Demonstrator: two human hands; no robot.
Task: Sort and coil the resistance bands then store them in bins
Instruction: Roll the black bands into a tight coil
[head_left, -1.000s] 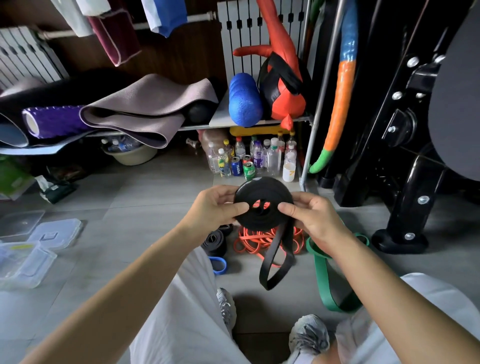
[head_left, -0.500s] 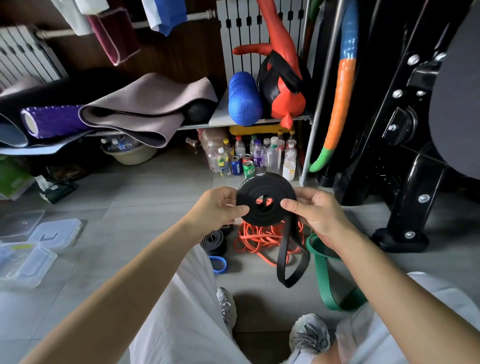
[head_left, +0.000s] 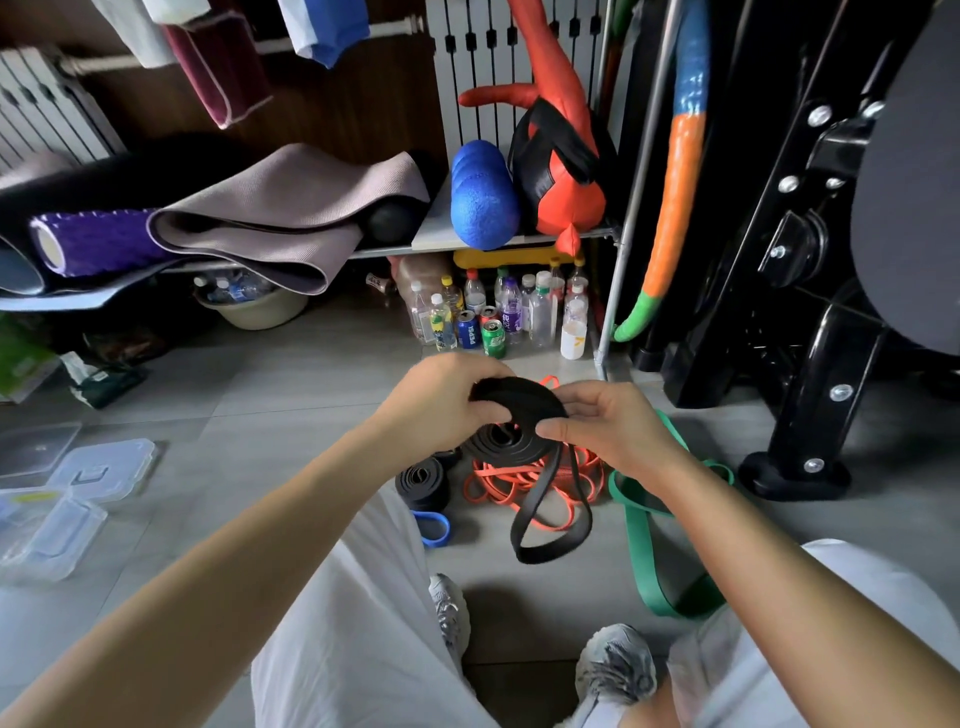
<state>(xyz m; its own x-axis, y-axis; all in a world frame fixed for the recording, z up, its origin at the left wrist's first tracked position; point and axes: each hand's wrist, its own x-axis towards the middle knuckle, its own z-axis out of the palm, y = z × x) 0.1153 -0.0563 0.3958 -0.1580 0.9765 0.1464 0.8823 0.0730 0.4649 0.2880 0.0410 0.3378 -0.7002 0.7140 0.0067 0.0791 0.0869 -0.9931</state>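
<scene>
A black resistance band (head_left: 511, 426) is wound into a flat coil held in the air, tilted nearly flat, with a loose loop (head_left: 550, 514) hanging below it. My left hand (head_left: 441, 405) grips the coil's left edge. My right hand (head_left: 608, 426) pinches its right edge with thumb and fingers. On the floor beneath lie a loose orange band (head_left: 519, 480), a green band (head_left: 644, 540), a coiled black band (head_left: 422, 483) and a small blue band (head_left: 432, 527).
Clear plastic bins and lids (head_left: 57, 499) lie on the floor at the left. Bottles and cans (head_left: 493, 317) stand under a shelf with mats (head_left: 260, 218) and a blue roller (head_left: 483, 197). A black machine frame (head_left: 810, 322) stands at the right. My knees and shoes (head_left: 613, 670) are below.
The coil has tipped from facing me upright to lying nearly flat. Both hands sank slightly, and the hanging loop swung a little to the right.
</scene>
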